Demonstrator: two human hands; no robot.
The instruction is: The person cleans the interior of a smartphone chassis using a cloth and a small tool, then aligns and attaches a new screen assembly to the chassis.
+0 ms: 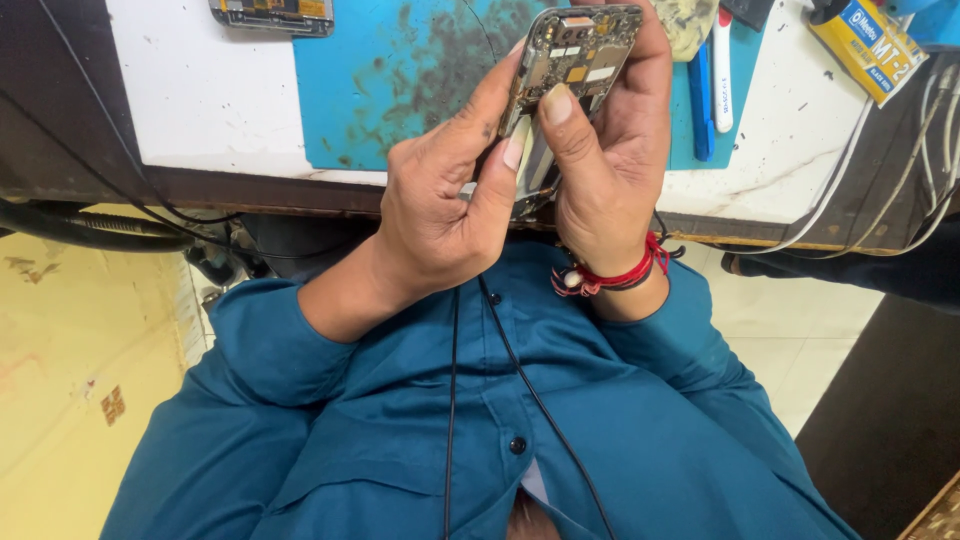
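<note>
The person holds an opened phone (pixel 572 70) with both hands, just in front of the near edge of the white table (pixel 200 100). The phone has no back cover, so its little metal parts and gold bits show. It tilts up, with its top end over the blue mat (pixel 390 70) that lies on the table. The left hand (pixel 440 205) is curled around the lower left side of the phone, its fingers bent close and its thumb pressed against the phone's edge. The right hand (pixel 610 170) wraps around the right side from behind, fingers closed on it, and its thumb lies flat on the phone's open middle. A red thread band (pixel 620 275) sits on the right wrist. To the right of the phone, on the mat, lie a blue pen-like tool (pixel 702 105) and a white one (pixel 722 70) side by side. A yellow box (pixel 868 48) rests at the far right of the table. Another open phone part (pixel 272 15) lies far to the left, at the table's back. Two thin black wires (pixel 452 400) run down over the person's blue shirt (pixel 380 450).
</note>
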